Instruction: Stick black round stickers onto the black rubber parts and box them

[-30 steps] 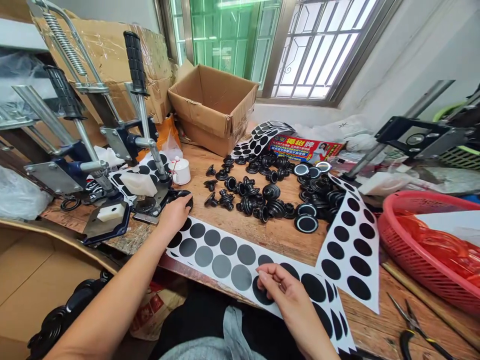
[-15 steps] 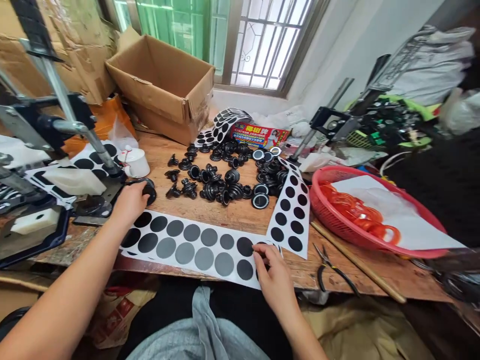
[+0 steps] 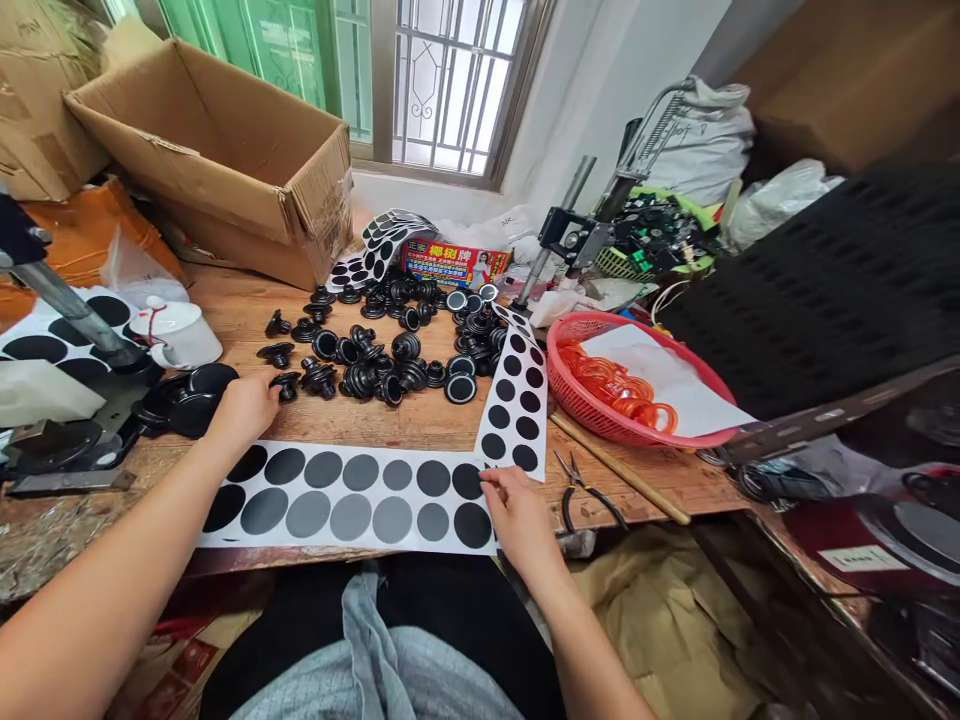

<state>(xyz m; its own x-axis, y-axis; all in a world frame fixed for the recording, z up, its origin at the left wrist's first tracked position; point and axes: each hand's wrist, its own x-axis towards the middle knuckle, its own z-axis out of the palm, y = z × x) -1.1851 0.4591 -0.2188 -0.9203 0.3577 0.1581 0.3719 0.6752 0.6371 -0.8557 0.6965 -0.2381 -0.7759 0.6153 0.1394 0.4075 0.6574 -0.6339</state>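
Observation:
My left hand (image 3: 250,408), its fingers bunched, has its fingertips on a small black knob-shaped part (image 3: 286,388) standing on the table. Just left of that hand lie round black dish-like pieces (image 3: 196,395). A white sheet of round stickers (image 3: 352,485), black and grey in two rows, lies along the front edge. My right hand (image 3: 521,515) pinches the right end of this sheet between thumb and fingers, beside a black sticker. Several more black ridged parts (image 3: 364,375) are grouped beyond the sheet, some with a pale ring on top.
Another sticker sheet (image 3: 514,400) runs away from me on the right. Beyond it stand a red basket (image 3: 559,375) with orange rings, pliers (image 3: 579,490) and a wooden stick (image 3: 622,468). A white lidded pot (image 3: 180,335), a press (image 3: 67,300) and a cardboard box (image 3: 225,215) are left.
The view has turned right. My left hand has moved from the black dish-like pieces by the pot to a small black knob-shaped part. My right hand stays at the sheet's right end.

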